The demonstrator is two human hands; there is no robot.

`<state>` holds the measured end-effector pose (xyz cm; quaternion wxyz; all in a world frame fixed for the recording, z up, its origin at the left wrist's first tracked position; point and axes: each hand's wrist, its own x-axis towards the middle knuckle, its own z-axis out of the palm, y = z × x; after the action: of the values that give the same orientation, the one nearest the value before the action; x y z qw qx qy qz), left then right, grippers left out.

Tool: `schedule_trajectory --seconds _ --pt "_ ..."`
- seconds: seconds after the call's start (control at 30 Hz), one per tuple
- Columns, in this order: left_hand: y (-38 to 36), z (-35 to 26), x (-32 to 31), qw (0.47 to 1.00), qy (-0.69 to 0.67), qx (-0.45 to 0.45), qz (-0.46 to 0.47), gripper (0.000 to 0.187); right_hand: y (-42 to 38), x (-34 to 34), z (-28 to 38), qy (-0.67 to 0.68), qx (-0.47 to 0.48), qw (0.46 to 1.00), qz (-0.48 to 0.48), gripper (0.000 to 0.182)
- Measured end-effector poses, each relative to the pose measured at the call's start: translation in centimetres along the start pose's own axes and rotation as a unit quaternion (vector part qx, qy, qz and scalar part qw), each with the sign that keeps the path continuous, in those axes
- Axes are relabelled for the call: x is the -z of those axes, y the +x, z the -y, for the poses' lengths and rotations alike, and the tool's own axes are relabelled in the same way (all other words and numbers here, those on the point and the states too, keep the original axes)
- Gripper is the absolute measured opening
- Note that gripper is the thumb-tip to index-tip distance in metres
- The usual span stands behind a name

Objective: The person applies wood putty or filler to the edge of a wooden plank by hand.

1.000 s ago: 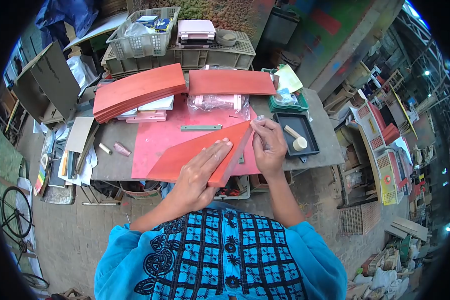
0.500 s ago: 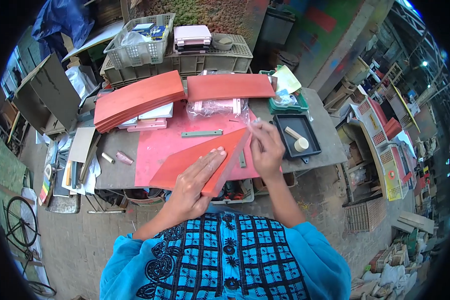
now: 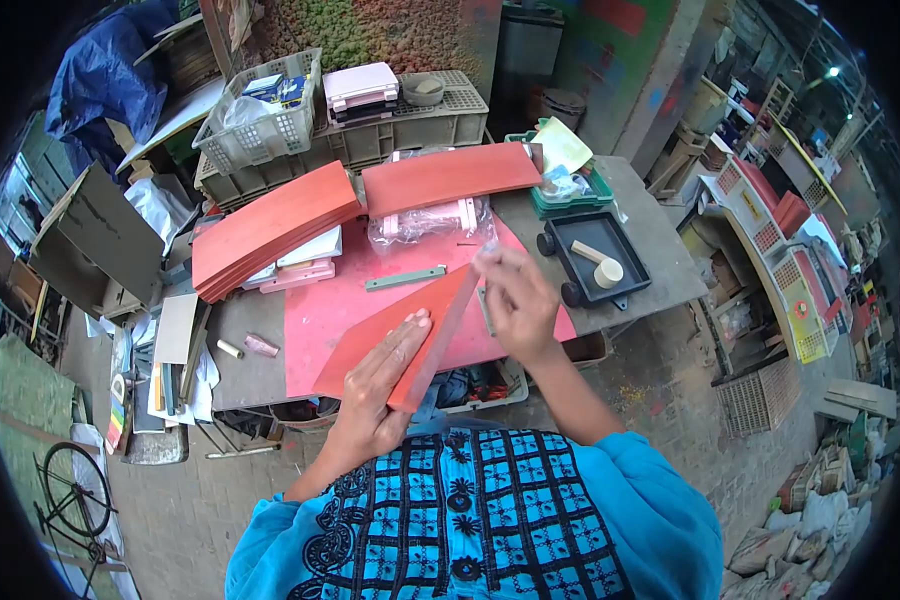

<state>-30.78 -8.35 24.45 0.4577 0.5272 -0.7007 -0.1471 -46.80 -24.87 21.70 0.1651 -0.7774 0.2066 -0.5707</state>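
Board point(image 3: 395, 335): orange-red, plain, under the left hand point(image 3: 375, 385).
Mat point(image 3: 345, 300) on the counter point(image 3: 245, 345): pink-red; counter grey.
Strip point(image 3: 404, 278) on the mat: grey-green.
Stacked boards point(image 3: 270, 228) left of the mat: same orange-red.
Tray point(image 3: 595, 262) right of the mat: black, with a cream cylinder point(image 3: 607, 272) inside.
Crates point(image 3: 370, 130) behind the mat: grey, carrying a pale pink case point(image 3: 360, 85).
Shirt point(image 3: 470, 520): turquoise with a black grid and floral pattern.
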Motion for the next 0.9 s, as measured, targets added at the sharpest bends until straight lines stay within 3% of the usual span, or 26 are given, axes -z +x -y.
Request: schedule_trajectory --seconds 0.1,0.13,0.23,0.27,0.37,0.47,0.9 --pt "0.2 0.1 0.1 1.0 0.006 -0.004 -0.001 0.061 -0.4 0.7 1.1 0.065 -0.069 0.995 0.013 0.033" --pt "0.1 0.1 0.0 1.0 0.005 -0.003 -0.002 0.061 -0.4 0.2 0.9 0.088 0.006 0.996 -0.004 0.032" --pt "0.1 0.0 -0.2 1.0 0.004 -0.002 0.004 0.061 -0.5 0.7 -0.8 0.04 -0.075 0.996 0.01 0.033" --pt "0.2 0.0 -0.3 1.0 0.005 -0.004 0.006 0.061 -0.6 0.7 -1.8 0.079 -0.111 0.991 0.002 0.03" --pt "0.4 0.1 -0.7 1.0 0.015 -0.006 0.005 0.062 0.5 1.8 -0.7 0.072 -0.038 0.997 -0.005 0.033" --pt "0.8 0.1 -1.0 1.0 0.007 0.001 0.008 0.063 1.4 2.8 -0.3 0.03 0.006 0.998 0.05 0.043" --pt "2.6 1.0 -3.5 1.0 0.017 -0.021 -0.001 0.074 1.1 3.9 0.5 0.01 0.025 0.991 0.134 0.045"
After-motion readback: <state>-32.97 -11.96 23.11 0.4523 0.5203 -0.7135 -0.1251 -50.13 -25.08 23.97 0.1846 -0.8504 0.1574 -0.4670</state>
